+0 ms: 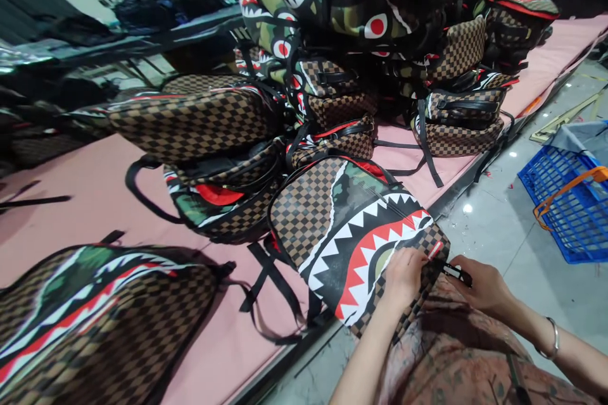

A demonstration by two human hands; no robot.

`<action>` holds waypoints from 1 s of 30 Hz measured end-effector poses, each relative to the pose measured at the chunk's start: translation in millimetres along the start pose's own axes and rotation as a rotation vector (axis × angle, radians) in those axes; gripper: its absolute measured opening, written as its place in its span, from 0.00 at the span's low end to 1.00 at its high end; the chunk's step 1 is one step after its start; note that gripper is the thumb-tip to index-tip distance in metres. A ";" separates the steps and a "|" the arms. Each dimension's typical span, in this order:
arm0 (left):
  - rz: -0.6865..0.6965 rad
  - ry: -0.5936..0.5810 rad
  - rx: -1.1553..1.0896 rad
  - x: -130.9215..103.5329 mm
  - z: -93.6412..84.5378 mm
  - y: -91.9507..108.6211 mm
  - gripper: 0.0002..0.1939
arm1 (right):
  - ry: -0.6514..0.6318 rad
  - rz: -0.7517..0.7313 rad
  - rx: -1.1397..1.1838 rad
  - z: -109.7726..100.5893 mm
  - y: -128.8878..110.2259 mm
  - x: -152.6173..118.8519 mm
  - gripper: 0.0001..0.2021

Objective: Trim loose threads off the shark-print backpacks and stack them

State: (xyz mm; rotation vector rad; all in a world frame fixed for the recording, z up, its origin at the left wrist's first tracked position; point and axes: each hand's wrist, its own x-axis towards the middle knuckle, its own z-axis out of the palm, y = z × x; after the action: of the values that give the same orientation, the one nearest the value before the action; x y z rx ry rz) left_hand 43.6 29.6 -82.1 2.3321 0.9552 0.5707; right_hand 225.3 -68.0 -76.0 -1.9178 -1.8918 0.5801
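Note:
A backpack [313, 209] in brown and black checks, with a camouflage patch and a red and white shark mouth, lies tilted at the pink table's front edge, its near end by my lap. My left hand [405, 275] is closed at that near end, its fingers gripping the bag's fabric. Just to the right, my right hand [479, 285] holds a small black tool [456, 274] with a pale patch, its tip against the bag's corner. The exact kind of tool cannot be made out. A short red strip [435, 250] shows beside my left fingertips.
On the pink table [199, 323], another shark-mouth backpack [118, 316] lies at the front left. Stacked backpacks [194, 120] rise behind, with a taller pile [370, 6] at the back. Loose straps [270, 285] trail nearby. A blue basket [565, 196] stands on the floor at right.

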 end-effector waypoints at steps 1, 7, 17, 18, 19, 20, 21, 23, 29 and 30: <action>0.006 0.023 -0.004 -1.2 1.0 0.3 0.13 | 0.006 -0.004 -0.013 2.0 -1.3 -0.1 0.09; 0.090 0.105 0.068 -4.1 6.7 0.5 0.11 | 0.084 0.004 -0.117 20.6 -7.9 1.7 0.09; 0.025 0.272 0.006 -5.3 -4.4 19.7 0.09 | 0.089 0.028 0.209 6.0 -7.1 10.8 0.11; 0.020 0.256 -0.053 -7.7 -5.6 26.4 0.08 | 0.072 0.039 0.290 -1.3 -0.2 15.5 0.11; 0.040 0.211 -0.109 -10.5 -6.1 33.8 0.07 | 0.047 0.050 0.363 -8.8 8.4 21.4 0.12; 0.089 0.138 -0.161 -13.2 -5.7 41.5 0.07 | 0.017 0.064 0.428 -16.3 18.3 28.5 0.13; 0.158 0.055 -0.207 -15.6 -4.7 49.0 0.07 | -0.028 0.074 0.488 -23.3 29.0 36.6 0.14; 0.273 -0.080 -0.263 -18.9 -2.8 61.0 0.06 | -0.149 0.102 0.598 -35.0 50.5 54.4 0.15; 0.102 0.010 -0.404 -21.1 -13.0 57.7 0.05 | -0.481 0.089 0.771 -51.0 84.7 100.5 0.17; 0.043 0.052 -0.428 -22.1 -15.8 54.2 0.05 | -0.507 0.078 0.777 -51.6 85.9 106.2 0.17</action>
State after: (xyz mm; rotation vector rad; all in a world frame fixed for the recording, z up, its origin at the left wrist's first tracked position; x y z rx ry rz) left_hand 47.2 -13.7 -39.9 1.9657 0.7218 0.7726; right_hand 326.2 37.4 -81.5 -1.3942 -1.4828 1.6600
